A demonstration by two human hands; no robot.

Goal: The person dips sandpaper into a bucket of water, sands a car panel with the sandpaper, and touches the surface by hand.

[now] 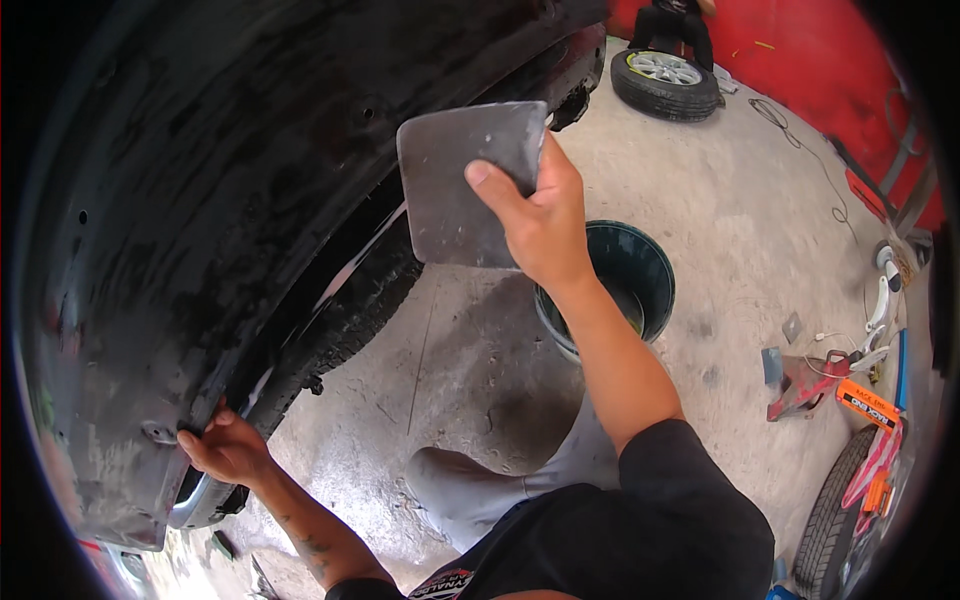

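My right hand [540, 215] grips a flat grey sheet [450, 185], worn and dull, holding it up against the lower edge of a black car body panel [200, 200]. My left hand [225, 450] clutches the bottom rim of that panel near the wheel arch, fingers curled over the edge. A black tyre [355, 305] sits under the panel between my hands. My knee in grey trousers [480, 490] rests on the concrete floor.
A dark green bucket [645, 265] stands on the concrete right behind my right forearm. A loose wheel [665, 85] lies at the back with a person crouched by it. Red and orange tools [830, 385], cables and another tyre [830, 515] crowd the right side.
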